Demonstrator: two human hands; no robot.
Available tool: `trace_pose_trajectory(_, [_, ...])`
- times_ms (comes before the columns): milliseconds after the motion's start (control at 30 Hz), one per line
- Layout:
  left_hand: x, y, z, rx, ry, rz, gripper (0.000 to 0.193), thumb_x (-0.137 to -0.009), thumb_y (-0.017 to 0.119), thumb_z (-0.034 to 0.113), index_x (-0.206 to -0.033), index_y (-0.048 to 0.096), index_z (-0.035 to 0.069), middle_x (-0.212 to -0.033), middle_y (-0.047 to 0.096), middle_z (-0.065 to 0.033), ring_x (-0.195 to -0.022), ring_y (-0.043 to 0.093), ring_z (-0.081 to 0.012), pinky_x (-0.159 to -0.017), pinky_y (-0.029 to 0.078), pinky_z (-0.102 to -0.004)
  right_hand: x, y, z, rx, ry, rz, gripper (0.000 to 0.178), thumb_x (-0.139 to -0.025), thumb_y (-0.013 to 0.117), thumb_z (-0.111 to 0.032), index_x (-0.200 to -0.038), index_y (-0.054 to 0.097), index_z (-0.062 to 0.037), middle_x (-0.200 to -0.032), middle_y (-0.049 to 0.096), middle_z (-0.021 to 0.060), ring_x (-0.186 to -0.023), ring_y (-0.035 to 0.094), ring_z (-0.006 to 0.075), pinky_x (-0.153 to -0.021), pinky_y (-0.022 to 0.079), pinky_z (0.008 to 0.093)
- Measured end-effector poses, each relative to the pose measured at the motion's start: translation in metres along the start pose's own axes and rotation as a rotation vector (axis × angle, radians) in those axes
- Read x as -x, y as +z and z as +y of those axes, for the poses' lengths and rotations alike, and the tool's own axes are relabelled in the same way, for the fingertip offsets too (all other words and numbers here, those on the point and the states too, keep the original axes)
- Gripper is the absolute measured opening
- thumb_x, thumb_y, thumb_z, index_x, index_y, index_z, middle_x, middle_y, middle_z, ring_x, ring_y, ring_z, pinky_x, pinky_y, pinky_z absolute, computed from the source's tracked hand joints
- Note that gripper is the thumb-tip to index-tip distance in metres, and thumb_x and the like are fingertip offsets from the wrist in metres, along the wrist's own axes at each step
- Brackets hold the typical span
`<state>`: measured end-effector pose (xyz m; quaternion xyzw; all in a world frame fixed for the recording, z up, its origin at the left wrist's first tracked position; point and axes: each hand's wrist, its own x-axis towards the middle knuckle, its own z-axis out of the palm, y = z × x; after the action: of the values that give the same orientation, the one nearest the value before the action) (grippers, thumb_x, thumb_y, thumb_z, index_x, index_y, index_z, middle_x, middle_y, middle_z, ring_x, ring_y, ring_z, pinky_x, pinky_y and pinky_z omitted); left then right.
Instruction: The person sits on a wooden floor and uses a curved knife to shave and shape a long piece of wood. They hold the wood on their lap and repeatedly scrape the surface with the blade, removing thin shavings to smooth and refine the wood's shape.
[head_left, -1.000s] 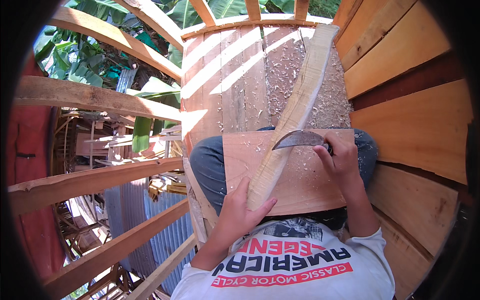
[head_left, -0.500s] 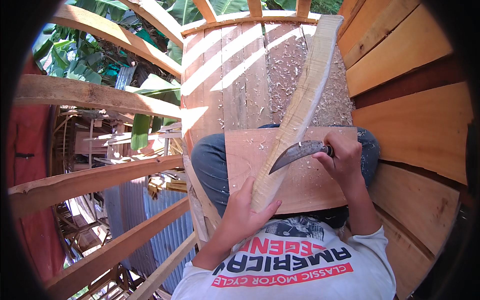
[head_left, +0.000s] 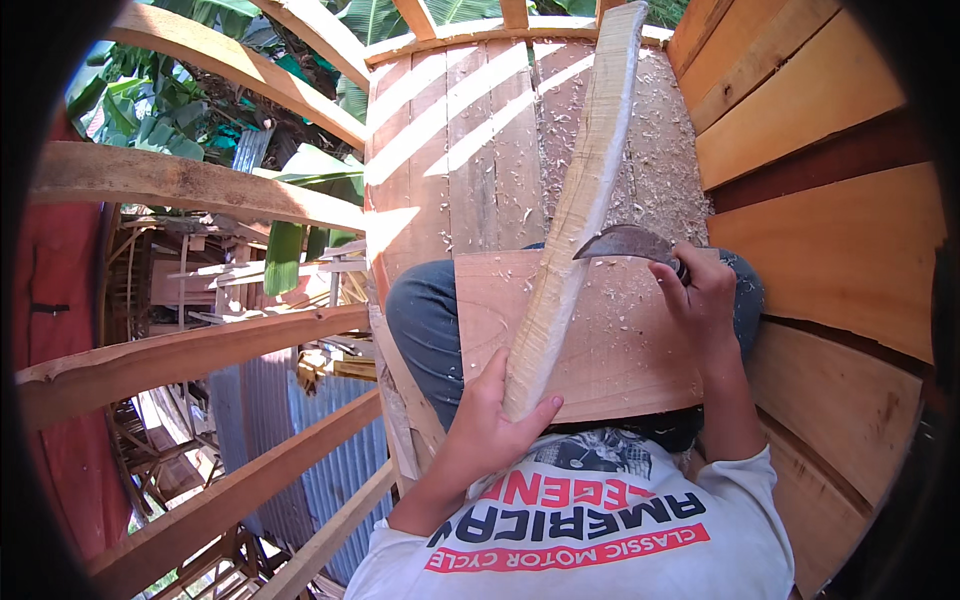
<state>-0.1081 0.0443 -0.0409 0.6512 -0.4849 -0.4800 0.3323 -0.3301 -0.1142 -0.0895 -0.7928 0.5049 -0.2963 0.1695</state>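
Littering plank floor (head_left: pixel 470 205) beside boarded wall (head_left: pixel 825 245): shavings (head_left: pixel 660 185). Left grip (head_left: pixel 495 425) clamped on timber (head_left: pixel 578 210), right grip (head_left: pixel 702 300) on knife (head_left: pixel 632 242).

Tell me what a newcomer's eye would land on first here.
Probably the long, pale, slightly curved wooden piece, slanting from the left hand up across a flat brown wooden board. Next, the dark, hooked metal knife in the right hand, its tip by the piece's right edge. Beyond, pale curled shavings litter the plank floor.

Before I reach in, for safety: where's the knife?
In the head view, right of centre, the knife is in the right hand, its tip by the wood strip.
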Motion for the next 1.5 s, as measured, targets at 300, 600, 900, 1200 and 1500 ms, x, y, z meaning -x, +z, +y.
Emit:
trace_pose_trajectory(300, [-0.005,0.005,0.014,0.205,-0.161,-0.122,0.068,-0.076,0.072,0.014,-0.132,0.041,-0.009,-0.116,0.058,-0.0184,-0.113,0.053,-0.0206,-0.098,0.039,-0.0328,0.003,-0.004,-0.018,0.023,0.113,-0.107,0.041,-0.080,0.072,-0.041,-0.072,0.055,-0.0049,-0.058,0.054,0.0126,-0.052,0.058,0.0312,-0.048,0.044,0.0381])
trace_pose_trajectory(600, [0.002,-0.004,0.003,0.295,-0.094,-0.189,0.074,-0.067,0.065,0.009,-0.135,0.038,-0.007,-0.115,0.057,-0.0152,-0.108,0.054,-0.0188,-0.093,0.041,-0.0291,0.010,-0.014,-0.035,-0.128,-0.029,-0.250,0.027,-0.087,0.067,-0.029,-0.089,0.059,-0.0041,-0.061,0.056,0.0134,-0.056,0.060,0.0312,-0.050,0.045,0.0392])
trace_pose_trajectory(900, [0.005,-0.010,0.003,0.264,-0.016,-0.190,0.080,-0.066,0.066,0.010,-0.137,0.035,-0.007,-0.117,0.056,-0.0152,-0.110,0.052,-0.0179,-0.095,0.039,-0.0283,0.014,-0.011,-0.047,-0.180,-0.295,-0.328,0.025,-0.090,0.062,-0.027,-0.085,0.057,-0.0038,-0.062,0.056,0.0137,-0.056,0.059,0.0299,-0.049,0.044,0.0372])
trace_pose_trajectory(1200, [0.015,-0.018,0.000,0.267,-0.001,-0.210,0.081,-0.065,0.065,0.009,-0.137,0.034,-0.008,-0.114,0.055,-0.0139,-0.108,0.051,-0.0179,-0.094,0.038,-0.0275,0.014,-0.015,-0.055,-0.178,-0.494,-0.374,0.023,-0.092,0.059,-0.022,-0.079,0.053,-0.0041,-0.059,0.053,0.0140,-0.052,0.057,0.0318,-0.046,0.041,0.0399])
trace_pose_trajectory(1500, [0.019,-0.021,-0.015,0.638,-0.176,-0.313,0.076,-0.063,0.068,0.013,-0.129,0.036,-0.006,-0.079,0.042,-0.0010,-0.066,0.039,-0.0070,-0.059,0.031,-0.0202,0.017,-0.005,-0.057,-0.205,-0.395,-0.272,0.019,-0.092,0.058,-0.019,-0.085,0.054,-0.0026,-0.060,0.052,0.0151,-0.052,0.056,0.0333,-0.047,0.042,0.0401])
